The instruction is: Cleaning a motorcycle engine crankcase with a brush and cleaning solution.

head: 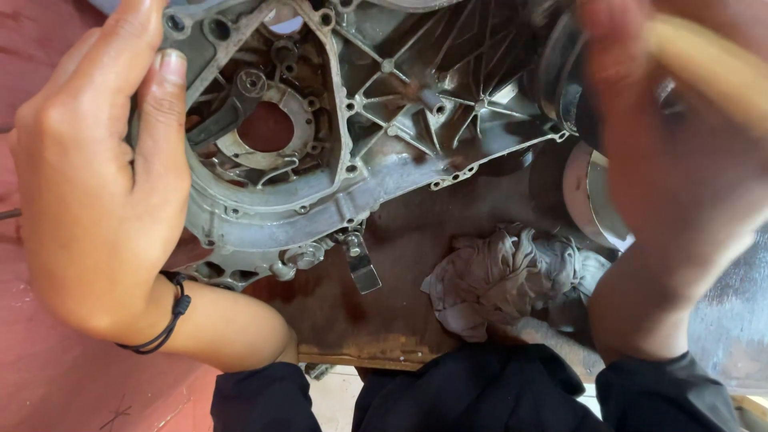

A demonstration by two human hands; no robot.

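Packages, labels, signs, screens: none recorded.
No box, wrapper, sticker, placard or display appeared anywhere in the head view; no entries were made under this heading.

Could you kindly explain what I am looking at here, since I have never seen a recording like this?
This is one view from a camera on a person's head, looking down at their own bare hands. The left hand, with a black cord on its wrist, grips the edge of a grey metal engine casing lying on a reddish-brown board. The right hand is blurred and close to the lens; it seems to hold a pale stick-like thing I cannot identify. A crumpled grey rag lies beside the casing.
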